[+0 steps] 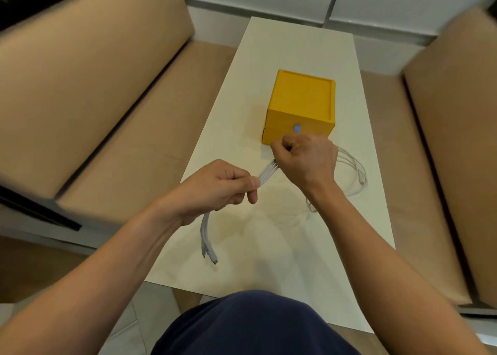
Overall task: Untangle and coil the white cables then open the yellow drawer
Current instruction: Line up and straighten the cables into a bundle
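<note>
While I've got both hands on the white cables (267, 170), here's the layout. Over on the left, my left hand (215, 185) is closed on the bundle, thumb and fingers pinching it. The plug ends (209, 252) dangle out below it toward 6 o'clock, over the near left of the table (269, 233). From that grip a short, flat band of strands runs up toward 1 o'clock, straight into my right hand (306, 161), which is clenched around it in a fist. So the bundle's long axis runs 7 to 1 o'clock between the two grips, fairly taut by the look of it. At 12 o'clock from the right hand, just beyond the knuckles, sits the yellow drawer (301, 104), front facing me, its small pale tab (297, 128) right above that fist. The right hand is clearly the nearer one for the pull. Further right, loose loops (360, 175) spill toward 4 o'clock onto the table, uncoiled. My read: that slack needs gathering in before I go for the drawer.
</note>
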`<state>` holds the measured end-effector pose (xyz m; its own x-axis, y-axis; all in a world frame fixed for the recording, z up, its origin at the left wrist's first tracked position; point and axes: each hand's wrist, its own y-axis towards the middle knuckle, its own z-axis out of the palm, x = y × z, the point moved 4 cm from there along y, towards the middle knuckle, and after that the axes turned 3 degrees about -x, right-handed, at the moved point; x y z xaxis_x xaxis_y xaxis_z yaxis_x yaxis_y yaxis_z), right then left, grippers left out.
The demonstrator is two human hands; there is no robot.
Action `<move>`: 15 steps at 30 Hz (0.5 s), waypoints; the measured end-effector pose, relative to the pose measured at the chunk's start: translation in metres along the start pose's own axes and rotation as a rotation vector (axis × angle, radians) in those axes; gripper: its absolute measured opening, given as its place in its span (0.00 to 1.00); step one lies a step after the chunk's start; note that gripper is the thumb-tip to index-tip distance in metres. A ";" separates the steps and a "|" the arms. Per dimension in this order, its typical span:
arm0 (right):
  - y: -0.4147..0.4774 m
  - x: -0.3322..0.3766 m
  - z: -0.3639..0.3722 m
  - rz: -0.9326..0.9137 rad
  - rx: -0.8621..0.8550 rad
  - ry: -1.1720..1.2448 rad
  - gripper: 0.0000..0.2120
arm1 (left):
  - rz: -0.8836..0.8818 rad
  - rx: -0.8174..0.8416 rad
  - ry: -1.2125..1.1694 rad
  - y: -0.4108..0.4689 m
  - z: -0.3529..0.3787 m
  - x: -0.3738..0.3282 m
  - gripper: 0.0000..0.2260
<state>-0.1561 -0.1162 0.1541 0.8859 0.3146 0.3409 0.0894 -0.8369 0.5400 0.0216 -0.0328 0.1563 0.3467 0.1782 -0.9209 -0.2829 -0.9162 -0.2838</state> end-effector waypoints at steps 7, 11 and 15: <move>0.006 0.003 -0.008 0.187 0.020 0.352 0.22 | -0.057 0.060 0.015 -0.008 0.004 0.006 0.17; 0.007 -0.003 -0.005 0.326 0.074 0.477 0.22 | -0.026 0.054 0.035 -0.009 0.010 0.002 0.18; 0.007 -0.005 -0.006 0.265 0.104 0.305 0.19 | 0.054 -0.046 -0.008 -0.009 0.011 -0.007 0.18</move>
<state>-0.1632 -0.1206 0.1607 0.7102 0.1875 0.6786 -0.0643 -0.9426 0.3278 0.0118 -0.0214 0.1626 0.3248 0.1302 -0.9368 -0.2598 -0.9401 -0.2208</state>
